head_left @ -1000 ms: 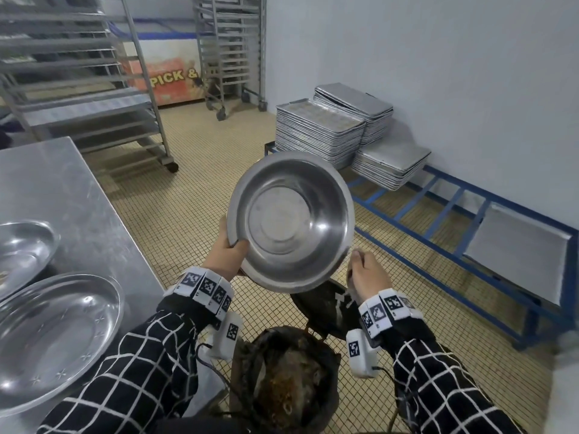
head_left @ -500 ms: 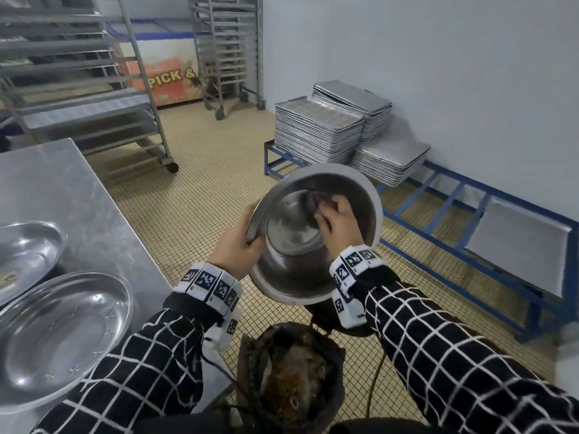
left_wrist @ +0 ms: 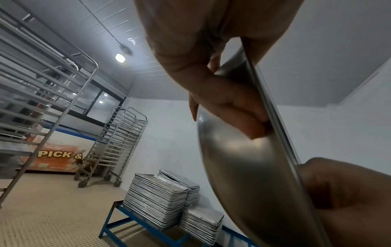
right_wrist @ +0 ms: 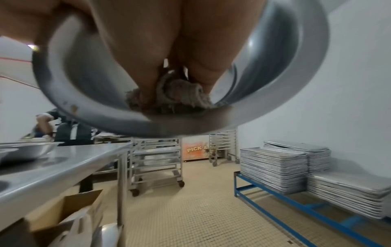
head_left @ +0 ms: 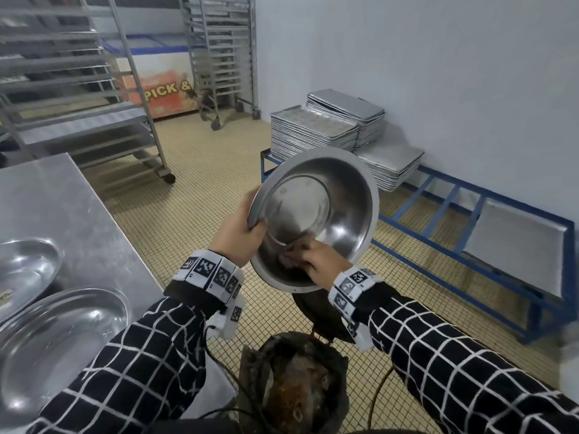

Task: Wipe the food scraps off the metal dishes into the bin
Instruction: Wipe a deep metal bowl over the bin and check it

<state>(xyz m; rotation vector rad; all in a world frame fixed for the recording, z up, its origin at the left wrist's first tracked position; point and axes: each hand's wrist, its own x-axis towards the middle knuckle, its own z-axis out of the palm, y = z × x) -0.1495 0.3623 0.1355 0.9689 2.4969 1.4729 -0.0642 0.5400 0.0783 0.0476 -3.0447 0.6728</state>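
Head view: left hand grips the tilted bowl's rim; right hand presses a clutched rag inside.

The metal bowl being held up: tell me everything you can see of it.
The metal bowl is round, shiny steel with a flat base and a wide flat rim. It is tilted steeply, its inside facing the person, above the bin. The left hand holds its left rim, thumb inside. The right hand presses a brownish rag against the lower inner wall. No scraps show clearly.
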